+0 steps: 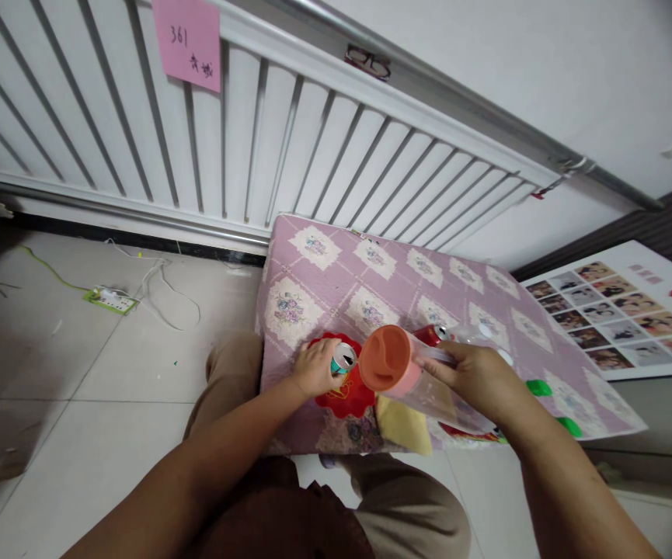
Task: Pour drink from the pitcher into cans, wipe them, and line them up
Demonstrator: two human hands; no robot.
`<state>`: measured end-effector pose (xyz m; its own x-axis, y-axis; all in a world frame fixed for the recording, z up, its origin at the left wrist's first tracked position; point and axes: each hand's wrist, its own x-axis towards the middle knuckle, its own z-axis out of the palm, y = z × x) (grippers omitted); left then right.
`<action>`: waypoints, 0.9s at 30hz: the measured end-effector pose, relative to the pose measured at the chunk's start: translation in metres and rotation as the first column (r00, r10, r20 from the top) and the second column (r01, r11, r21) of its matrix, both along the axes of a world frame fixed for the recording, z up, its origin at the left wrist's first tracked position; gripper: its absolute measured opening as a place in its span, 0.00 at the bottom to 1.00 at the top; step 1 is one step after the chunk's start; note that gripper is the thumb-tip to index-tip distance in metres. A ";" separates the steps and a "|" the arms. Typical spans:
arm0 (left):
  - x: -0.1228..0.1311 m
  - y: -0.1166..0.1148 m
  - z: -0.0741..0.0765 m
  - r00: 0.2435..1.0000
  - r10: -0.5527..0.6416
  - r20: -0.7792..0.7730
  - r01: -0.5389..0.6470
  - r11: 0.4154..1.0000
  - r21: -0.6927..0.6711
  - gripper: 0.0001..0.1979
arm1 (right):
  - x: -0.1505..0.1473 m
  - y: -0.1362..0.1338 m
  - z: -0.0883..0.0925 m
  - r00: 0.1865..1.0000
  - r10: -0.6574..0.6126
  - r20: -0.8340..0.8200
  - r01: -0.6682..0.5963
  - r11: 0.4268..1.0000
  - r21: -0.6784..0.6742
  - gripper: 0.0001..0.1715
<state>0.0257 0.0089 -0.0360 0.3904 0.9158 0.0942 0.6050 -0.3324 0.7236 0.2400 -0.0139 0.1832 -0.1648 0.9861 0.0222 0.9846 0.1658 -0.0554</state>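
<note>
My left hand point(315, 369) is wrapped round a drink can point(344, 359) with an opened silver top and a teal-green side. It holds the can over a red scalloped tray point(364, 402); whether the can rests on it is hard to tell. In my right hand point(478, 376) is the handle of a clear plastic pitcher point(452, 402) with an orange lid point(383, 359). The pitcher is tipped towards the left, its lid close beside the can's top. No stream of liquid can be made out between them.
A red can point(429, 335) lies or leans behind the pitcher. A yellow cloth point(405, 425) is at the near edge of the flowered tablecloth point(324, 276). Green caps point(538, 387) are at the right. Behind stands a white radiator point(289, 140); a power strip point(109, 300) is on the floor.
</note>
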 end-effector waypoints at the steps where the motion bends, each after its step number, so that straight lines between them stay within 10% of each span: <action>1: 0.000 0.000 0.000 1.000 -0.001 0.000 0.001 1.000 -0.001 0.37 | 0.000 0.000 0.000 1.000 0.002 -0.014 -0.002 1.000 -0.029 0.40; 27: 0.000 0.001 0.000 1.000 0.002 -0.010 -0.002 1.000 0.010 0.37 | -0.002 0.003 -0.002 0.999 -0.046 0.018 0.047 0.995 -0.090 0.40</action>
<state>0.0253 0.0099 -0.0365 0.3892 0.9157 0.0998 0.6131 -0.3383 0.7139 0.2378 -0.0112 0.1809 -0.1184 0.9905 -0.0700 0.9920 0.1149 -0.0524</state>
